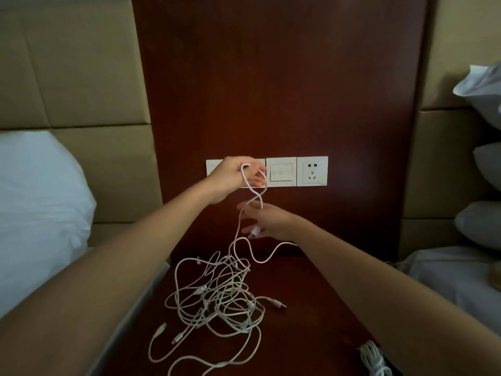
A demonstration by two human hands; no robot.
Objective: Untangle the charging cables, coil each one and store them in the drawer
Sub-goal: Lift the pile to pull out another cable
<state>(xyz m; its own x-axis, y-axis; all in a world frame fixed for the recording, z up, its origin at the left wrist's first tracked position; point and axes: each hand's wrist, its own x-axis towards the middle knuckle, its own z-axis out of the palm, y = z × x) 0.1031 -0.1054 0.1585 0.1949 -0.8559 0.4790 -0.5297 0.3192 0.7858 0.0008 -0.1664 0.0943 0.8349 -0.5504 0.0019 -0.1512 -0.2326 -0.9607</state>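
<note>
The charging cables point(217, 294) lie in a loose white tangle in the middle of the dark red-brown worktop point(311, 308). They are thin cords that cross and loop over one another many times. Several small connectors stick out of the heap, among them a flat plug point(161, 328) at the near left and a pinkish tip point(278, 304) at the right.

One strand point(239, 226) rises out of the heap to both hands. The left hand point(230, 175) is held up in front of the switch panel point(281, 172). Its fingers are nearly straight, and the strand is looped round the palm between thumb and fingers, not pinched. Below it the right hand point(271, 221) hovers with fingers spread and straight, slightly blurred. The strand twists once between the two hands and crosses the top of the right one, and a white connector point(254, 232) hangs by the right palm.

A separate white cable point(372, 354) sits bundled at the near right edge of the worktop, apart from the tangle.

A wall socket point(312, 171) sits just right of the switches on the wooden panel point(271, 77). A white pillow point(35, 199) lies to the left.
</note>
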